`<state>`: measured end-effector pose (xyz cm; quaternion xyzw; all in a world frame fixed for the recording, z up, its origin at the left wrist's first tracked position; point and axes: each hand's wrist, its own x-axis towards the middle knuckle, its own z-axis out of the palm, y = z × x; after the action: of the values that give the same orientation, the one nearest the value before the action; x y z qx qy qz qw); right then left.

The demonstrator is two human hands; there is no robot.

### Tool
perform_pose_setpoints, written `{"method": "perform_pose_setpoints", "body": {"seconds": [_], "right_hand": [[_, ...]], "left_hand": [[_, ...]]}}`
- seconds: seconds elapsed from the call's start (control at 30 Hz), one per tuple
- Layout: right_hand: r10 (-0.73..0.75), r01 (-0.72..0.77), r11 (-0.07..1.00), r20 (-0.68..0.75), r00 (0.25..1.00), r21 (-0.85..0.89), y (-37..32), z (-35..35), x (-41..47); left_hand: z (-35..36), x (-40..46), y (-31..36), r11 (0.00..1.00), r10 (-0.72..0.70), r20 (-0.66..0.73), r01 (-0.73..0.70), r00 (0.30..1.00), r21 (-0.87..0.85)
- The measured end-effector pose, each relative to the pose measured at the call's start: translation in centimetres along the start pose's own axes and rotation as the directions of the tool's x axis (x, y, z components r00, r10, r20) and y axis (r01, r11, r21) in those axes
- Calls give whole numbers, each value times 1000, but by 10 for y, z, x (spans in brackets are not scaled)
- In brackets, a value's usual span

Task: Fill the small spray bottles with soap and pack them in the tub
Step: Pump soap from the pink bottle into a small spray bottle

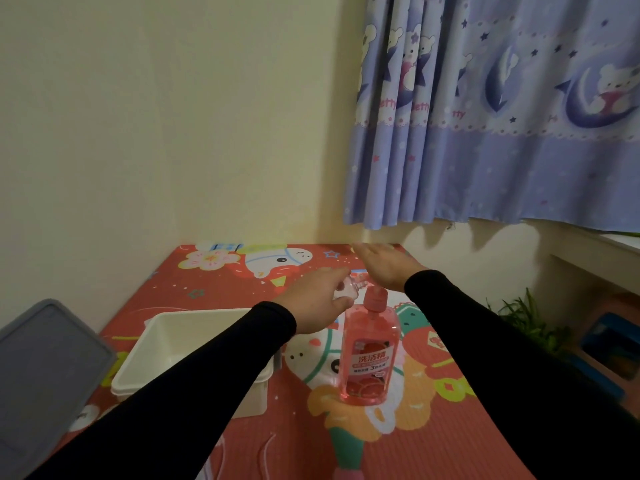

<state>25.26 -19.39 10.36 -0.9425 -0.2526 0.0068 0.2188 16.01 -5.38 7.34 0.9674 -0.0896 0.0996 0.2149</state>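
Filling step: left hand (313,308) clamps small spray bottle (349,286) beside soap bottle (369,355); right hand (386,268) flat, fingers apart, above pump. Next, probably: press pump.

Dim warm indoor light, soft focus, wide-angle bending at edges

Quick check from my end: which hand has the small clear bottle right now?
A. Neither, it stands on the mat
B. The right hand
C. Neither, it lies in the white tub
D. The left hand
D: the left hand has its fingers curled round the small clear bottle beside the pink soap bottle's pump, while the right hand is flat and holds nothing.
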Motion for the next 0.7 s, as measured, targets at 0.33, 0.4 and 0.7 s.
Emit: {"method": "perform_pose_setpoints", "body": {"seconds": [0.33, 0.4, 0.7], "right_hand": [[-15, 15, 1000, 41, 999, -4, 6, 8, 4], [-14, 14, 1000, 4, 1000, -10, 4, 2, 5], [14, -15, 1000, 36, 999, 24, 7, 17, 4]], "left_hand": [[3, -3, 0, 1000, -25, 48, 25, 999, 7], [0, -1, 0, 1000, -14, 24, 14, 1000, 3], [8, -7, -1, 1000, -13, 38, 12, 999, 28]]}}
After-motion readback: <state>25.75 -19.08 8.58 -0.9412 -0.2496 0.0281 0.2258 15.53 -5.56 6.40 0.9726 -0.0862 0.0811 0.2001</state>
